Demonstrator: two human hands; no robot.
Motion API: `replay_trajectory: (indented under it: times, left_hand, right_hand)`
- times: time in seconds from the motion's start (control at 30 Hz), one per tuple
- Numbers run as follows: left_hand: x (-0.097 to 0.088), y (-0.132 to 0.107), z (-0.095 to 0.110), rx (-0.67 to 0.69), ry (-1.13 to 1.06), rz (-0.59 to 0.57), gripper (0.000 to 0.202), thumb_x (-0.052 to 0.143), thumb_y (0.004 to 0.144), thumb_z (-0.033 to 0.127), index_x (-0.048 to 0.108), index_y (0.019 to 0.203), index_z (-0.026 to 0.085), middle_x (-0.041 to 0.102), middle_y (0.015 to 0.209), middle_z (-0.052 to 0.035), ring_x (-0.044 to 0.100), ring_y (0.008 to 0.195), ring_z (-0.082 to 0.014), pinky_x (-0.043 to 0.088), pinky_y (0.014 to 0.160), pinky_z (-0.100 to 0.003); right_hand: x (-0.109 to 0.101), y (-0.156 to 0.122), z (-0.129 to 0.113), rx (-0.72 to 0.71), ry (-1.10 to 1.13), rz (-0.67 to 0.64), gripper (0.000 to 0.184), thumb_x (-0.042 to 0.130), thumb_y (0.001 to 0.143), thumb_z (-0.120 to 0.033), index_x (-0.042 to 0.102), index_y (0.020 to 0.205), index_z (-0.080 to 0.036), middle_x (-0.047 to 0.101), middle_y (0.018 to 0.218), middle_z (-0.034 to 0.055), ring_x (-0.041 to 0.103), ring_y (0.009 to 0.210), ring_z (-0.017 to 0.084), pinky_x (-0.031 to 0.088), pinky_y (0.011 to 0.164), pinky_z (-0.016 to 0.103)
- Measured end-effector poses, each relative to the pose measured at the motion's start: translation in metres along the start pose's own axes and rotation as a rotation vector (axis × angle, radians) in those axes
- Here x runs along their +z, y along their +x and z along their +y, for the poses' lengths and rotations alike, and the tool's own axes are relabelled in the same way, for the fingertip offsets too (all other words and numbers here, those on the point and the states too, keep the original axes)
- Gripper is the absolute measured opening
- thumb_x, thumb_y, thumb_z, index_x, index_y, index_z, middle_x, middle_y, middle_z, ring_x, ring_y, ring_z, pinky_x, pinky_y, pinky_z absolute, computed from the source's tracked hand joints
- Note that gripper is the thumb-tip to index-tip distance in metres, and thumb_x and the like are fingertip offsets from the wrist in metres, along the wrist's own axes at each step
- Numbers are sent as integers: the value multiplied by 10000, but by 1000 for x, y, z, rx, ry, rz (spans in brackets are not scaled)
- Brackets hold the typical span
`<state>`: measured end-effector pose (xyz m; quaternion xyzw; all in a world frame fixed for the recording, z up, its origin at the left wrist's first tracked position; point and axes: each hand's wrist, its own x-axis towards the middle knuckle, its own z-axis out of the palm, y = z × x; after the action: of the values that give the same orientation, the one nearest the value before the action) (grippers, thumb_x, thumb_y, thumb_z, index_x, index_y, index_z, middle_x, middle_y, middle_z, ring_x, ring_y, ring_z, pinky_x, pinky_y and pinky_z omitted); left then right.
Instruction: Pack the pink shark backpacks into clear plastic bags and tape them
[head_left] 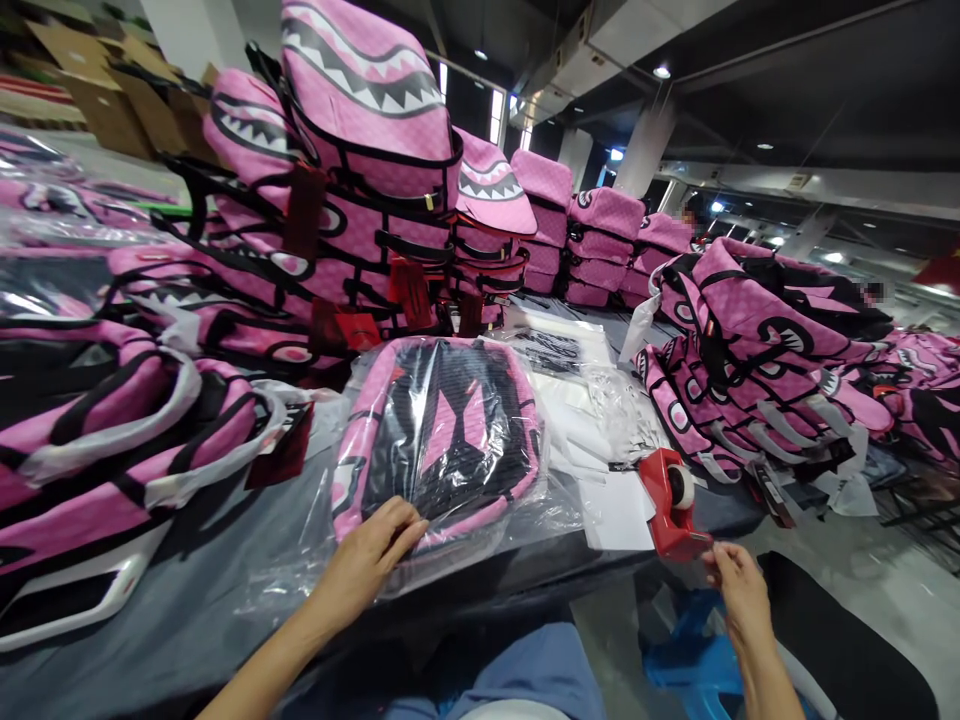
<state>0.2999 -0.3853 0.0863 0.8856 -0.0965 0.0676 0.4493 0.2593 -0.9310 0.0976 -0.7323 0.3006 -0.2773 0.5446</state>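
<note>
A pink and black backpack lies flat on the dark-covered table, inside a clear plastic bag. My left hand is at the near edge of this bag, its fingers closed together on the plastic. At the table's front right edge stands a red tape dispenser with a roll of tape in it. My right hand is at the dispenser's cutting end, thumb and forefinger pinched at the tape's end. The tape itself is too thin to make out clearly.
Stacked pink backpacks rise behind the wrapped one; more backpacks lie at left. Another pile stands at right. White papers lie by the dispenser. A blue stool is below the table edge, near a black seat.
</note>
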Motion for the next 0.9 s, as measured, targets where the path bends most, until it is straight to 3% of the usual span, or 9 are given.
replay_trajectory:
  times: [0.1,0.17,0.3,0.4,0.5,0.57,0.7,0.8,0.9]
  left_hand:
    - [1,0,-2,14,-11,5,567,385,945,730,575,713,249,557,740,5,579,674,-193,481,687,-317]
    - [1,0,-2,13,-18,4,541,391,955,702,578,727,249,564,751,7,586,688,-191,480,697,-316]
    - [2,0,-1,-5,-26,-2,479,411,960,635,575,734,245,563,774,4,590,700,-191,477,710,-322]
    - [2,0,2,-2,-30,3,444,419,966,596,563,735,246,554,775,7,588,697,-189,474,708,-320]
    - [2,0,5,-6,-40,7,428,422,973,569,547,725,244,543,772,11,581,691,-183,473,702,-316]
    - [2,0,5,-5,-47,12,416,424,977,548,541,722,242,537,769,13,577,688,-180,472,704,-315]
    - [4,1,3,12,-69,18,376,432,985,513,546,750,242,535,784,14,572,697,-178,459,700,-311]
    - [5,1,0,20,-88,8,365,443,990,500,534,752,239,539,796,14,570,707,-173,442,691,-303]
    - [5,1,-2,31,-95,-12,371,444,998,499,530,750,236,537,798,14,561,710,-171,438,701,-304]
  right_hand:
    - [6,-15,23,209,344,-55,413,812,515,-451,485,668,-248,499,552,-50,476,483,133,381,394,223]
    - [25,-32,24,315,538,-220,468,827,534,-327,376,627,-241,368,527,-92,352,441,82,298,370,167]
    - [85,-89,-21,330,662,-696,470,827,751,-368,379,693,-236,299,609,-97,253,482,70,262,408,155]
    - [132,-128,-86,112,446,-1091,426,678,923,-559,448,765,-237,328,607,-89,257,511,93,265,465,209]
    - [178,-141,-156,-414,36,-1497,395,624,963,-566,537,795,-219,476,660,-49,407,599,117,352,592,252]
    - [209,-140,-190,-819,-243,-1645,299,619,994,-456,598,827,-209,557,743,-25,479,695,130,362,664,255]
    - [262,-142,-216,-1260,-731,-1716,141,731,942,-282,643,856,-213,620,767,-34,528,726,126,298,640,243]
    - [288,-145,-209,-1267,-1014,-1569,193,799,889,-324,650,830,-217,633,742,-38,532,676,128,240,596,256]
    - [300,-139,-204,-1119,-1110,-1467,353,885,773,-459,651,906,-232,619,716,-50,539,668,143,249,596,246]
